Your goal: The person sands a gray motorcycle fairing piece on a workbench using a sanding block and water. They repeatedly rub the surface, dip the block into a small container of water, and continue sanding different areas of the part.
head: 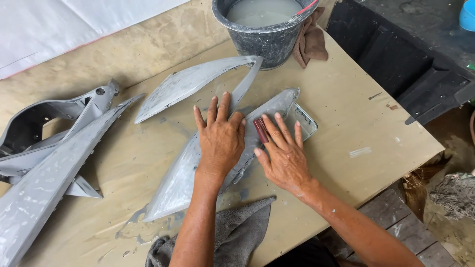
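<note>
I read no writing. My left hand (pixel 221 141) presses flat on the grey panel (pixel 173 183); right hand (pixel 283 155) pins reddish sandpaper (pixel 261 130) there, on a tan wet table (pixel 346 113).

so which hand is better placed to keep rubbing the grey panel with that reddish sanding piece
The right hand: the reddish sanding piece lies under its fingers on the grey panel. The left hand lies flat on the panel, bracing it.
</note>
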